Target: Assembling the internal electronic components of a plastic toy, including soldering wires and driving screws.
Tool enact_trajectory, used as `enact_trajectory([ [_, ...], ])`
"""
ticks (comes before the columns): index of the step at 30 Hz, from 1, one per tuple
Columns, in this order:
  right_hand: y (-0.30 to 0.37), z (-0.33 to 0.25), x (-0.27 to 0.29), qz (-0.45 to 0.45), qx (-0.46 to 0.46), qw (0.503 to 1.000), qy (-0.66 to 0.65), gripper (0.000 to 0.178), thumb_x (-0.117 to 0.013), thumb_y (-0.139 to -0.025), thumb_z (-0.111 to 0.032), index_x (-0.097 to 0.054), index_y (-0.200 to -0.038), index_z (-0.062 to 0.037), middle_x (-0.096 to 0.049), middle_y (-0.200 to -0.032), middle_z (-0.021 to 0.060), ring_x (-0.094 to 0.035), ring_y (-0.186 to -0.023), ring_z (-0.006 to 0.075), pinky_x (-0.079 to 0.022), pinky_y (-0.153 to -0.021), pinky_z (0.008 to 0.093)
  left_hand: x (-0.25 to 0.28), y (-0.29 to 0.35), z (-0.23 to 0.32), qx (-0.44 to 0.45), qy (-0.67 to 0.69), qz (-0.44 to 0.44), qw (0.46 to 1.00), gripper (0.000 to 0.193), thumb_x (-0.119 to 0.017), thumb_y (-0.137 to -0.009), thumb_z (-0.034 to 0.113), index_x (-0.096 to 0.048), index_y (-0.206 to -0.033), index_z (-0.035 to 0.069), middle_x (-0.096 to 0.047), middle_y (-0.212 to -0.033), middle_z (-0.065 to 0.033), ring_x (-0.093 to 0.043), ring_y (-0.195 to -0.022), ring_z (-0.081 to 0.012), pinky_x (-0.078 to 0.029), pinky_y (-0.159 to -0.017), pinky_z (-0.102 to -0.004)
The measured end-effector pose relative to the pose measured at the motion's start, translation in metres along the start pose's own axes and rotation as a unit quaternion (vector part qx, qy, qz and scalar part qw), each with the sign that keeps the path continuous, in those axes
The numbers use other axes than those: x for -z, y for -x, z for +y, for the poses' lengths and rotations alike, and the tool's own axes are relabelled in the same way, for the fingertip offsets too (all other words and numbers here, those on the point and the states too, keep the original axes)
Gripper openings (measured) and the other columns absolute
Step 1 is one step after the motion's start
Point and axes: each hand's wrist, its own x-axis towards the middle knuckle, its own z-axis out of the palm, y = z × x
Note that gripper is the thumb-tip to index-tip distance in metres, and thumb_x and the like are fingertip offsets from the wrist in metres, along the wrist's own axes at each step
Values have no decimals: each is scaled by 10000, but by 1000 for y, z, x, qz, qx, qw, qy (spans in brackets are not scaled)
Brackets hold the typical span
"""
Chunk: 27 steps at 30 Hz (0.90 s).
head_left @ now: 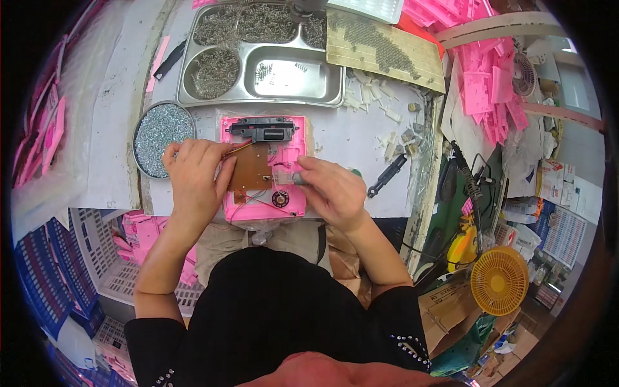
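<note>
A pink plastic housing [295, 208] lies in front of me on the table, with its inside facing up. Across its far end sits a black plastic mechanism [263, 130]. My left hand [198, 173] pinches the left edge of a brown circuit board [250, 171], which is over the left half of the housing. Thin wires run from the board, and a small round speaker [280, 198] sits at the near right. The fingers of my right hand [336, 193] are closed on a small clear and grey part [287, 177] at the housing's right side; its kind is hard to make out.
A round dish of small metal pieces [164, 138] stands left of the housing. Behind is a steel compartment tray [293, 98] with springs. Small white parts [374, 90] and a black tool-like piece [388, 175] lie to the right. A yellow fan [499, 280] stands lower right.
</note>
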Motion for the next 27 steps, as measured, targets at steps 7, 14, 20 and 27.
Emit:
enact_trajectory([
  [7,0,-1,-1,2,17,1000,-3,333,-810,-700,14,-687,-1009,8,-737,-1100,201,-742,-958,330,-609,-772,364,-4,6,2,20,22,38,999,168,-781,-810,135,-711,-961,153,-631,-914,3,-587,-887,-194,-333,-871,-400],
  [14,-1,-6,-4,0,3,1000,-18,325,-814,-704,8,-686,-1002,5,-739,-1093,198,-744,-948,330,-609,-765,362,3,2,50,-28,175,41,983,274,-850,-705,160,-677,-918,161,-610,-959,15,-570,-896,-179,-330,-842,-418],
  [20,0,-8,-6,12,9,1000,-22,325,-819,-709,-3,-682,-1003,2,-741,-1083,189,-745,-944,326,-610,-758,366,-5,0,56,-32,196,48,979,276,-840,-695,127,-669,-910,156,-594,-1027,-4,-562,-877,-199,-315,-855,-416],
  [27,0,-10,-5,-2,16,1000,-14,325,-824,-704,-5,-678,-995,0,-740,-1070,186,-744,-920,318,-612,-744,360,-4,2,56,-29,204,49,977,267,-831,-690,113,-670,-898,161,-600,-1032,-2,-566,-882,-210,-314,-863,-431],
])
